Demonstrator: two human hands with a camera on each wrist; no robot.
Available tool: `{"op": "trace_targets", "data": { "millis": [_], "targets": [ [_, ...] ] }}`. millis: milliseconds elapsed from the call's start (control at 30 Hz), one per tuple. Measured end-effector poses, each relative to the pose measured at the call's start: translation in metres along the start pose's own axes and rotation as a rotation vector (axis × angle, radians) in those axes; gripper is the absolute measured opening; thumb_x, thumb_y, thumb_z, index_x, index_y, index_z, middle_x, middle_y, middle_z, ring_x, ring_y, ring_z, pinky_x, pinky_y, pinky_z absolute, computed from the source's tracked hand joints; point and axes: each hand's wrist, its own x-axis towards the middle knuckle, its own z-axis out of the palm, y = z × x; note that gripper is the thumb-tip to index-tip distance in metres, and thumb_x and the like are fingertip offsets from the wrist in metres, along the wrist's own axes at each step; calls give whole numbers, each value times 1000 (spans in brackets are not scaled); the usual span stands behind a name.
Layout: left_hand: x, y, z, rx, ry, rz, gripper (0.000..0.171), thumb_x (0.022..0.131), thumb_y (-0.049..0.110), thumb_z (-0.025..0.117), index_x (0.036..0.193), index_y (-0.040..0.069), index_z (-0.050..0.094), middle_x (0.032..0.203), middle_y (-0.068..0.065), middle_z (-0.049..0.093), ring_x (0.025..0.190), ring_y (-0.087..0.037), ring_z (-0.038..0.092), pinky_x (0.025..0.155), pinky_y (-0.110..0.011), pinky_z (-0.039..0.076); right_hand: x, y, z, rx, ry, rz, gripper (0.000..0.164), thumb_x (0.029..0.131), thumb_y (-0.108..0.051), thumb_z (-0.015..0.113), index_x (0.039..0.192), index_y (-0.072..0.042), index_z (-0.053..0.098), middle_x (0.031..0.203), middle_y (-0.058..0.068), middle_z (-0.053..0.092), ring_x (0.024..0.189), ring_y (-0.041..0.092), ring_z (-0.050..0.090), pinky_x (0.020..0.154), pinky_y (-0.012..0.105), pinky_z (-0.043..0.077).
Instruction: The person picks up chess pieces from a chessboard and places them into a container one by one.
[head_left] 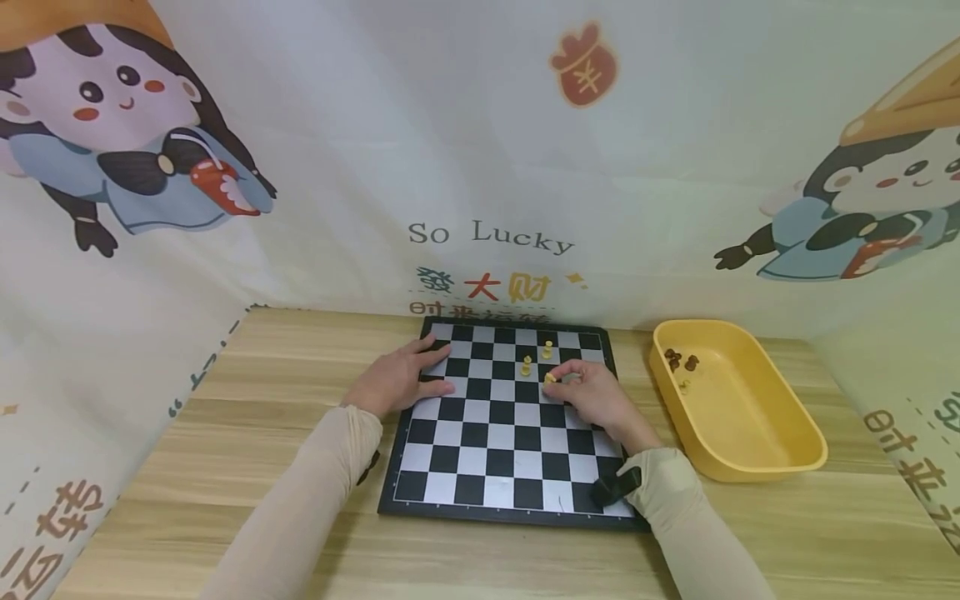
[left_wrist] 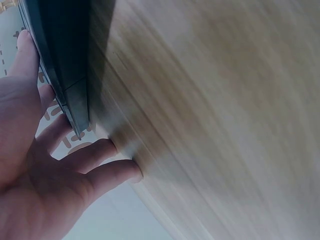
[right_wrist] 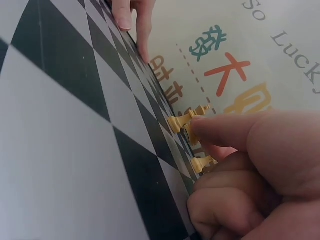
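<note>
A black-and-white chessboard (head_left: 500,436) lies on the table. My left hand (head_left: 388,380) rests at its left edge, fingers spread and thumb over the squares; the left wrist view shows some fingers beside the board's dark side (left_wrist: 57,55). On the right half of the board, my right hand (head_left: 598,398) pinches a small yellow chess piece (head_left: 550,378) between thumb and index finger. The fingers hide much of that piece, so its kind cannot be told. Just beyond it stand two yellow chess pieces, a taller one (head_left: 527,366) and a smaller one (head_left: 547,350).
Right of the board is a yellow plastic tub (head_left: 738,408). Several dark brown chess pieces (head_left: 672,358) and a yellow piece (head_left: 684,387) lie at its left end. Behind the wooden table (head_left: 247,417) hangs a printed cloth (head_left: 480,150).
</note>
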Motion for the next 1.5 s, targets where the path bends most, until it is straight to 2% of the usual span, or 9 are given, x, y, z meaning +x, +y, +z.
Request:
{"op": "trace_targets", "data": {
  "millis": [267,667,833,1000,1267,1500],
  "targets": [
    [-1,2,-2,-6,-5,-5,76,95,58,62,159,24,38,170,-10,26,155,-39,30,124,-55,34,-2,-2,-5,-25,5,-48,25,91,-25,76,108,-9,70,55,-7,43,45,12,37,44,23,28],
    [-1,2,-2,8,0,-1,76,95,58,62,159,23,38,170,-11,28,154,-39,32,123,-55,35,-3,-5,-17,-76,22,-101,25,92,-24,75,109,-6,70,59,-5,43,55,14,40,52,25,31],
    [-1,2,-1,12,7,2,76,95,58,62,158,23,39,169,-11,29,154,-39,33,123,-54,35,-7,-9,-24,-102,17,-113,24,93,-24,74,110,-6,69,60,-5,41,55,15,40,50,25,30],
    [-1,2,0,14,10,3,76,95,58,62,158,23,39,169,-11,29,153,-39,33,123,-55,35,-12,-13,-31,-106,63,-108,21,95,-25,73,109,-10,69,60,-5,38,54,15,38,49,24,27],
    [-1,2,-1,21,7,1,76,95,58,61,158,22,39,169,-11,29,154,-39,33,123,-54,35,-18,-16,-40,-67,62,-173,20,96,-21,71,109,-6,67,62,-6,39,54,12,35,48,22,27],
    [0,2,0,18,11,0,76,95,59,61,158,23,39,169,-11,29,153,-40,33,123,-55,36,-21,-15,-46,-61,80,-186,20,95,-18,71,108,-3,69,61,-7,36,55,11,34,49,22,27]
  ]
}}
